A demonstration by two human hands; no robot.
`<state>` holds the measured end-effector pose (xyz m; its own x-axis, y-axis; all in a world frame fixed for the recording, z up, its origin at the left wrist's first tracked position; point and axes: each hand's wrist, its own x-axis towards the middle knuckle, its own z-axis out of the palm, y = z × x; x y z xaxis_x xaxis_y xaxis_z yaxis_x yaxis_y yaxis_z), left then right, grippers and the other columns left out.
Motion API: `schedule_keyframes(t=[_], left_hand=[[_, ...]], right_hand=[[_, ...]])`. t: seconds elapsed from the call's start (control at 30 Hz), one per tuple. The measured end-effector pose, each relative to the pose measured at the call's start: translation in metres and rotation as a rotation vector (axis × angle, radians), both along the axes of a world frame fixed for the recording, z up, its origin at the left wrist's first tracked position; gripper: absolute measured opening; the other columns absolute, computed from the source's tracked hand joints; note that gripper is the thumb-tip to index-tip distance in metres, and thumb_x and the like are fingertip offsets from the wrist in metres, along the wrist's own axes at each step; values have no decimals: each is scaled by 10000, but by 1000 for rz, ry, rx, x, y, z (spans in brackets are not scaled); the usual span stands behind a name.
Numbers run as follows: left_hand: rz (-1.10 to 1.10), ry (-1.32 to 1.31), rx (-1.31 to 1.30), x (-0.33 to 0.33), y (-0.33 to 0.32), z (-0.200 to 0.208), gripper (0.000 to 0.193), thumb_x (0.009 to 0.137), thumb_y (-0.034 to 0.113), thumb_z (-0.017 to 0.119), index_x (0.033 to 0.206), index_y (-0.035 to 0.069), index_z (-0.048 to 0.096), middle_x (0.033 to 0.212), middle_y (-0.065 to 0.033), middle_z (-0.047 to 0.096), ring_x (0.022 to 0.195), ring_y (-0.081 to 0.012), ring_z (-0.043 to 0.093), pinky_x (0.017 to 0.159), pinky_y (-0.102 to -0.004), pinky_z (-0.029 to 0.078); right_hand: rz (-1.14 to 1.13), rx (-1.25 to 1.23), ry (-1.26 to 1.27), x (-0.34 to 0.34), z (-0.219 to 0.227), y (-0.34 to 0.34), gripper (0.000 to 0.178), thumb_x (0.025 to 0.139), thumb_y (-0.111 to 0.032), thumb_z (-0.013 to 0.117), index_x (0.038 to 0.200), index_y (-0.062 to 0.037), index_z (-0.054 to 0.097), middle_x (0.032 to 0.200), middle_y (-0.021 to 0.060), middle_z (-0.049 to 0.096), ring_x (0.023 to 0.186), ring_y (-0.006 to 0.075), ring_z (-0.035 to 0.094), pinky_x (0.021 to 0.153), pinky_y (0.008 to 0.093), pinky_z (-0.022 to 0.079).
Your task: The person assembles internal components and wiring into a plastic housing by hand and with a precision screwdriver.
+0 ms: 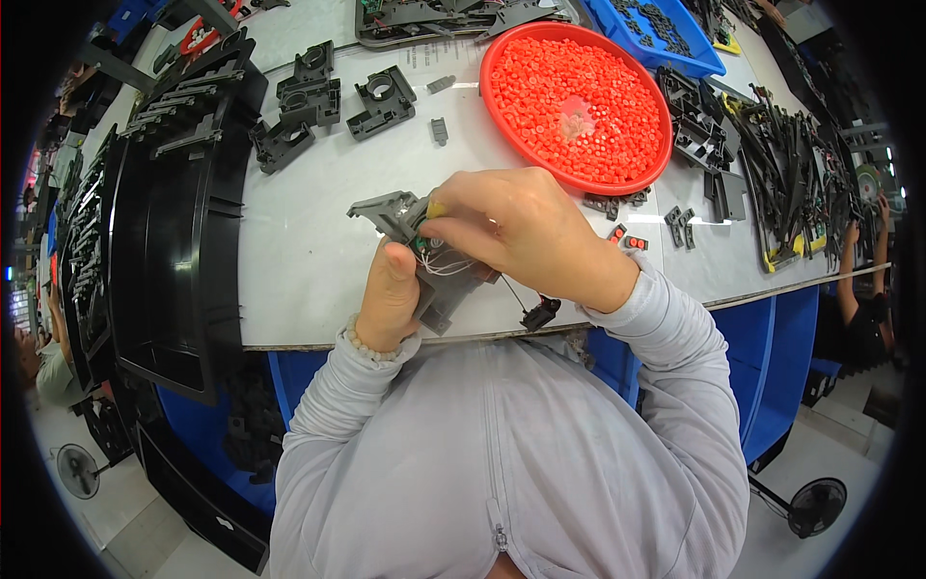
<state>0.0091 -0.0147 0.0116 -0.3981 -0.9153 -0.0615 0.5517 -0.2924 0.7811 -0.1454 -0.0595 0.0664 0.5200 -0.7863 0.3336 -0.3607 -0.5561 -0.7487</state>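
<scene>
A dark grey plastic housing (pixel 440 307) with thin white wires (pixel 449 267) and a bit of green circuit board is in front of my body, above the table's near edge. My left hand (pixel 388 294) is closed around its left side, thumb up along it. My right hand (pixel 540 232) reaches across from the right, its thumb and fingers pinched together at the upper part of the housing, near the board. Something yellow shows at those fingertips; what they pinch is hidden. On a thin dark wire, a small black part (pixel 542 313) hangs at the right, below my right hand.
A round red tray (pixel 494 116) of small red caps stands beyond my right hand. Grey brackets (pixel 383 101) lie at the far left. Black bins (pixel 174 241) stand left; a blue tray (pixel 709 66) and dark parts (pixel 786 174) sit right. Other people work at both sides.
</scene>
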Motion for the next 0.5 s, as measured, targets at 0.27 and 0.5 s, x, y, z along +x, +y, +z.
schedule_keyframes(t=[0.27, 0.5], left_hand=[[66, 41, 44, 6, 0, -17, 846, 754, 646, 537, 1256, -22, 403, 1155, -125, 538, 1007, -197, 583, 846, -333, 509], [41, 48, 1, -2, -5, 0, 858, 748, 647, 546, 1275, -2, 352, 1128, -106, 532, 1010, -193, 581, 845, -344, 515]], right_hand=[[61, -267, 38, -2, -4, 1, 206, 689, -90, 703, 866, -2, 646, 761, 90, 575, 660, 239, 577, 566, 328, 470], [94, -434, 12, -3, -10, -3, 140, 678, -102, 660, 793, -31, 626, 743, 51, 541, 667, 219, 555, 579, 333, 454]])
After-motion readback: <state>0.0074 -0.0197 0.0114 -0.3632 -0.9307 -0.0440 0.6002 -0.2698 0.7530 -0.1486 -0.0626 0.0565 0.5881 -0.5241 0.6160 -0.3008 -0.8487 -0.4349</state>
